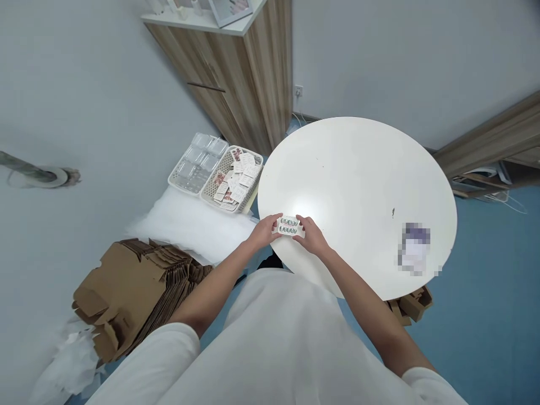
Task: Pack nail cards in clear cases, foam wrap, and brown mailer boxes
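Here on the smooth, round white table [358, 174], between eight and nine o'clock, one flat rectangular card [288, 225] shows glossy ovals in two rows, seemingly five apiece, though they're tiny from here. The left hand [265, 231] and right hand [311, 235] have fingers clamped on its two short ends, while at ten o'clock sits one latticed plastic basket [210, 189] heaped with thin packets [242, 177].

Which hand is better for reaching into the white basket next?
Probably the left hand: it's nearer the basket than the right hand is. Both hold the blister pack, so the left should let go first.
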Demonstrator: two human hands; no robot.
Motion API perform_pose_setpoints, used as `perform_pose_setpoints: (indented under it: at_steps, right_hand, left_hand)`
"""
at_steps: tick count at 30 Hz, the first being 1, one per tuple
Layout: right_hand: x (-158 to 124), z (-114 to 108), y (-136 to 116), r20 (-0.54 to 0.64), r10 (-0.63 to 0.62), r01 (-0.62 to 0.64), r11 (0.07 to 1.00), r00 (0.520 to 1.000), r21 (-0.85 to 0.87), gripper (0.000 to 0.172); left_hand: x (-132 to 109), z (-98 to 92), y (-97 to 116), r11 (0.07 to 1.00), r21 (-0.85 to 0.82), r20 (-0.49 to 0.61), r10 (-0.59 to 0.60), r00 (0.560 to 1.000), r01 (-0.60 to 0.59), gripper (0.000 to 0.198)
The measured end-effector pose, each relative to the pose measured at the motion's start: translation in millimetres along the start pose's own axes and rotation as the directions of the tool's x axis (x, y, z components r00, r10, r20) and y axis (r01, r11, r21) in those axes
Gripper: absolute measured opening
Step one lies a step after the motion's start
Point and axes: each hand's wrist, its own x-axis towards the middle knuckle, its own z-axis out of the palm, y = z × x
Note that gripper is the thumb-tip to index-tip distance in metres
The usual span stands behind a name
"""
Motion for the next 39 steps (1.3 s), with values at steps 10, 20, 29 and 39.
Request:
perform_pose_setpoints:
  at_steps: [10, 20, 29, 39]
  right_hand:
    - [69.4, 47.7, -7.5, -0.026, 0.05, -0.053, 0.985, 0.998, -0.162, 0.065]
    - [92.6, 64.4, -11.2, -0.147, 0.209, -0.249, 0.901, 0.967, -0.355, 0.06]
    - [94.1, 73.1, -15.9, -0.195, 0.227, -0.287, 0.881, 0.954, -0.376, 0.065]
    - [66.8, 83.0, -33.1, -0.047, 0.077, -0.09, 0.878, 0.996, -0.47, 0.049]
  left_hand:
    - [42.4, -39.6, -68.9, 0.999, 0.035, 0.113, 0.011, 0.993, -0.015, 0.064]
    - [72.2, -35.9, -91.7, 0.991, 0.122, 0.186, 0.026, 0.982, -0.05, 0.061]
    - [69.5, -34.7, -94.0, 0.971, 0.235, 0.171, 0.015, 0.985, -0.055, 0.066]
    - [29.4, -35.4, -99.6, 0.909, 0.244, 0.191, 0.298, 0.935, -0.339, 0.052]
